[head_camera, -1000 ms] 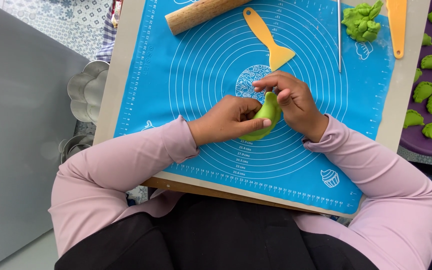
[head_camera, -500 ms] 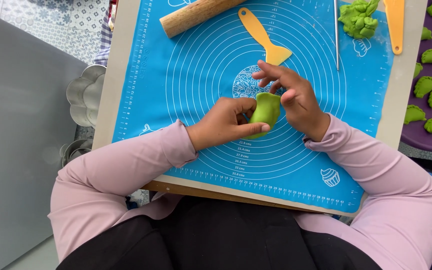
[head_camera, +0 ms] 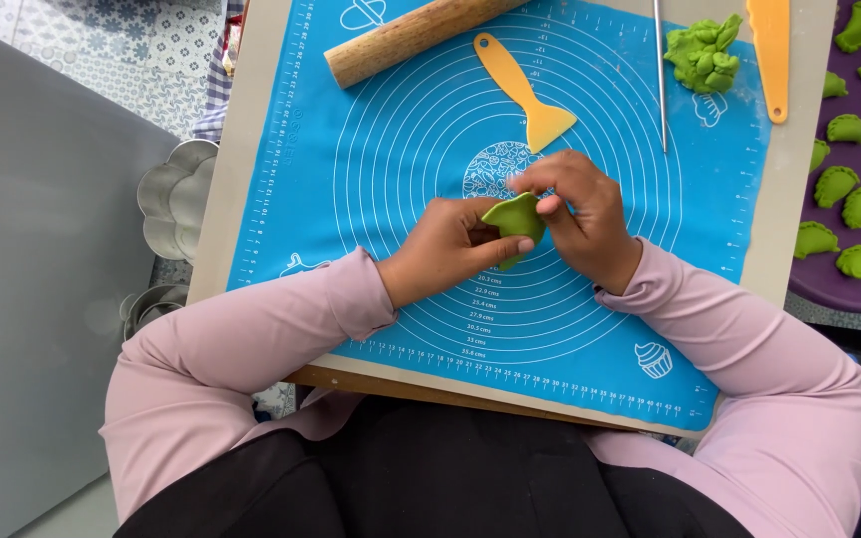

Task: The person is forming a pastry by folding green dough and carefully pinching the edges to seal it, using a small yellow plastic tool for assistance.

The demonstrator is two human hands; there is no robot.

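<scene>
A folded piece of green dough [head_camera: 516, 218] is held between both my hands above a blue silicone mat [head_camera: 381, 149] with white rings. My left hand [head_camera: 450, 244] grips its lower left side with thumb and fingers. My right hand [head_camera: 582, 214] pinches its right edge, fingers curled over the top. Pink sleeves cover both forearms.
A wooden rolling pin [head_camera: 411, 38] and a yellow scraper [head_camera: 525, 92] lie at the mat's top. A lump of green dough [head_camera: 705, 52], a thin metal rod [head_camera: 661, 75] and an orange tool [head_camera: 771, 50] sit top right. Shaped green dumplings [head_camera: 839, 189] fill a purple tray [head_camera: 854, 284]. Metal moulds [head_camera: 176, 194] lie left.
Both hands have turned and refolded the green dough; it now shows a flatter, wider face. The hands stay at the mat's centre.
</scene>
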